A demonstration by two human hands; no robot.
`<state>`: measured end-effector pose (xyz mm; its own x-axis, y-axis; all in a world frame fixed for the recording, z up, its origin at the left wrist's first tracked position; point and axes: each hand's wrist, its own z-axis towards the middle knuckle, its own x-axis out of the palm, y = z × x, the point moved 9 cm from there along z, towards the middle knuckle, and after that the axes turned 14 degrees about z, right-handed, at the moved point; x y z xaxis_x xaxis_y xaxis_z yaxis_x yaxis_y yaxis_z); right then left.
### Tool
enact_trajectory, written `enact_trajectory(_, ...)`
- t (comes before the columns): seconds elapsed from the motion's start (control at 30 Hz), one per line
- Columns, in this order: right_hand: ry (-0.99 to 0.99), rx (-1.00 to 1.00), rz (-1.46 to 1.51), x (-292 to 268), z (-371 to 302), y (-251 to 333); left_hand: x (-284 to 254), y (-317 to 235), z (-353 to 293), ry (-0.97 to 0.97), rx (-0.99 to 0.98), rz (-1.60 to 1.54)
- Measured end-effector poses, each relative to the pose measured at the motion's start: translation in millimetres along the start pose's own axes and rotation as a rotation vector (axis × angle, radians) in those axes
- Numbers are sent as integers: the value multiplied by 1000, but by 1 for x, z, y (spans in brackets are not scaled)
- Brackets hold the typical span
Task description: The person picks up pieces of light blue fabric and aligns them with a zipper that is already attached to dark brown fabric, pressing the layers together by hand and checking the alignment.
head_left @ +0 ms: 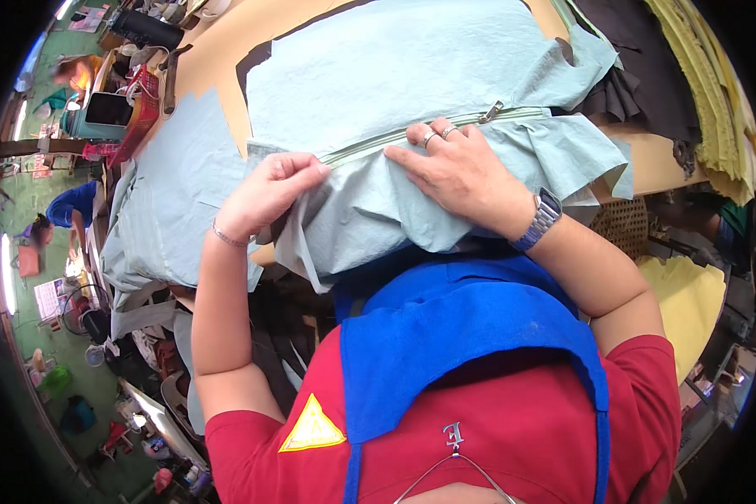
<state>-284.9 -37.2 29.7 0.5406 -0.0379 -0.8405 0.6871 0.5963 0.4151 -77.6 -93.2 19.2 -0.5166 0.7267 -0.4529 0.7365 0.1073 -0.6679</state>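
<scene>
A pale blue-green fabric piece (386,76) lies across the table in front of me. A zipper (370,148) with a light green tape runs across it, and its metal slider (490,111) sits toward the right end. At the zipper's left end, my left hand (279,186) pinches the fabric edge between thumb and fingers. My right hand (470,178) rests on the cloth just below the zipper, index finger stretched and the others slightly bent, pressing the fabric down. Toward my apron, loose folds of the same fabric (370,223) hang over the table edge.
More light blue fabric (181,185) is spread at the left. A red basket (139,113), a hammer (172,80) and a black cylinder (146,29) stand at the far left. Dark cloth (626,59) and stacked yellow material (704,92) lie at the right. Another person (74,210) works at left.
</scene>
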Motion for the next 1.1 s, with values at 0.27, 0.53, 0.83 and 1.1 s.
enact_trajectory(0.27,10,-21,-27,-4,3,5,-10,9,-12,-495,111,264)
enact_trajectory(0.53,48,-28,-28,-3,3,6,-12,18,-15,-678,54,343)
enact_trajectory(0.83,81,-25,-34,-1,5,6,-17,16,-11,-643,4,356)
enact_trajectory(1.1,135,-17,-50,1,10,9,-18,16,-10,-645,-28,329)
